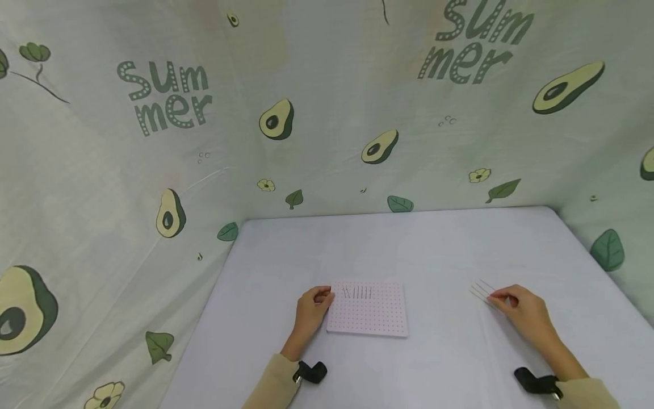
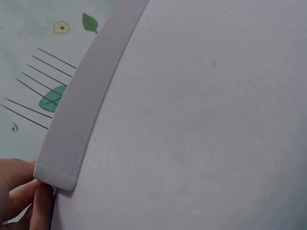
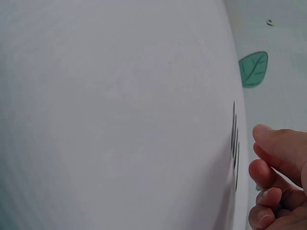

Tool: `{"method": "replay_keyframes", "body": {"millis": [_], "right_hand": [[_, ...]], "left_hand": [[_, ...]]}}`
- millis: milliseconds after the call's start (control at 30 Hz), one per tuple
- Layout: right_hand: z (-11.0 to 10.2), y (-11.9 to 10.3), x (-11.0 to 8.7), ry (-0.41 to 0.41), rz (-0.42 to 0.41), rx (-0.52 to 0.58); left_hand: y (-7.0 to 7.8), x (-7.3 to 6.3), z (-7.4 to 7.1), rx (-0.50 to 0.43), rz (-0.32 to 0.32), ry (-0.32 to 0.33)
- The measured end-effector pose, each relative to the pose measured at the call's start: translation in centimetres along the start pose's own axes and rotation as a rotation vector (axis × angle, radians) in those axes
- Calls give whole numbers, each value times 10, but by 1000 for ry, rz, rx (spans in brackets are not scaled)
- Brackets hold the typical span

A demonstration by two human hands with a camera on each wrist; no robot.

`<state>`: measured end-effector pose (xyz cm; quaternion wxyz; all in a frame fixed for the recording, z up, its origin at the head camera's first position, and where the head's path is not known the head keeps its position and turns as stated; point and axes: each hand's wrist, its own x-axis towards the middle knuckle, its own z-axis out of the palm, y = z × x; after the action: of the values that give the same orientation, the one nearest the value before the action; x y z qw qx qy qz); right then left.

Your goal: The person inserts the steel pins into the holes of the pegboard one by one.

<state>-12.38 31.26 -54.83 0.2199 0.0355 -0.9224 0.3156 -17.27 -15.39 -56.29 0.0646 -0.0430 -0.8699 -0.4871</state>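
A pale pegboard [image 1: 368,315] with rows of small holes lies on the table. Several thin metal pins [image 1: 357,292] stand in its upper left part; from the left wrist view, the same pins [image 2: 48,76] rise above the board's side. My left hand [image 1: 310,309] holds the left edge of the board, fingers at its corner in the left wrist view. Over to the right, several loose metal pins [image 1: 480,288] lie side by side on the table. My right hand [image 1: 523,312] hovers at them, thumb and forefinger close together, with no pin visible between the fingertips [image 3: 261,132].
The white table [image 1: 439,250] stretches between the hands and behind the board. A printed cloth [image 1: 327,102] with avocados and leaves hangs along the back and sides. Black wrist straps [image 1: 535,380] sit at both sleeves.
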Motion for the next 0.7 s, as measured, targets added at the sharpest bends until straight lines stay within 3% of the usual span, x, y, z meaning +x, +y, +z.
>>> {"method": "replay_keyframes", "body": {"millis": [700], "right_hand": [[8, -4, 0, -34, -16, 29]], "left_hand": [[4, 0, 0, 18, -23, -9]]}}
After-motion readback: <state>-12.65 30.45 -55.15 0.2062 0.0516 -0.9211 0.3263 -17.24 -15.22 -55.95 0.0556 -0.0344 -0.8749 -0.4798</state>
